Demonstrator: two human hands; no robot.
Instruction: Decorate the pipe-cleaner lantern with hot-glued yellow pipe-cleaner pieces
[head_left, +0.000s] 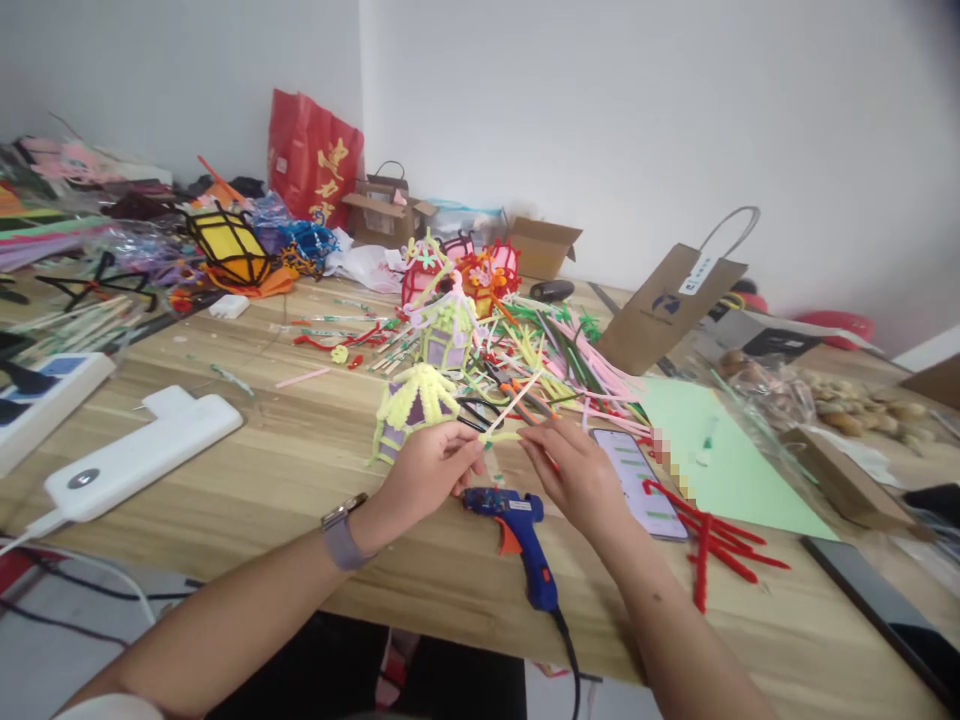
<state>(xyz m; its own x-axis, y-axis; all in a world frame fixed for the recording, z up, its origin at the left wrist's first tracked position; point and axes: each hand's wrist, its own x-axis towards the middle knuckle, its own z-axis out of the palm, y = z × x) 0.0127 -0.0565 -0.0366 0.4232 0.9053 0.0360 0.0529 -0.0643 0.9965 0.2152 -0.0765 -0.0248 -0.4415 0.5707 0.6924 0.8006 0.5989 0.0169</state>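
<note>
A short yellow-green pipe cleaner [501, 437] stretches between my two hands above the table. My left hand [435, 462], with a watch at its wrist, pinches one end, and a thin pale strip [516, 402] slants up and right from its fingertips. The other end is between the closed fingers of my right hand [574, 472]. Just below lies a blue hot glue gun [525, 540] with an orange trigger, its nozzle near my left fingers. Behind my left hand stands a small pipe-cleaner lantern [416, 400] with a fuzzy yellow roof and purple panels, partly hidden.
A second lantern [448, 335] and a heap of pipe cleaners [555, 350] are farther back. At right are a phone [637, 485], red pipe cleaners [720, 545], a green sheet [739, 455] and a paper bag [664, 305]. A white power strip [142, 455] lies left.
</note>
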